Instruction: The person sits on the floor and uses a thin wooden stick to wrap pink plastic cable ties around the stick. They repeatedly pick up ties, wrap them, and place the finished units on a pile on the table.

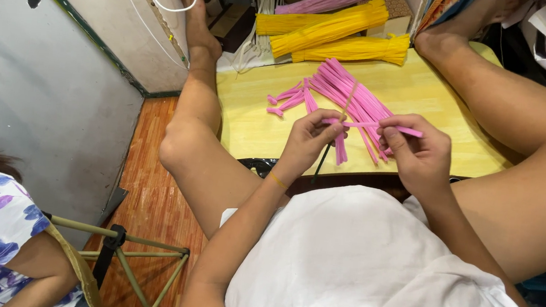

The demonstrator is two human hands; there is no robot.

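Between the hands, a pink strip is pinched at both ends: left hand closed on it with a thin stick, right hand closed. Pink pile lies just beyond.

Bare yellow tabletop lies open along the left edge and near-left corner. Loose pink pipe cleaners crowd the middle, yellow bundles block the far edge, and legs flank both sides.
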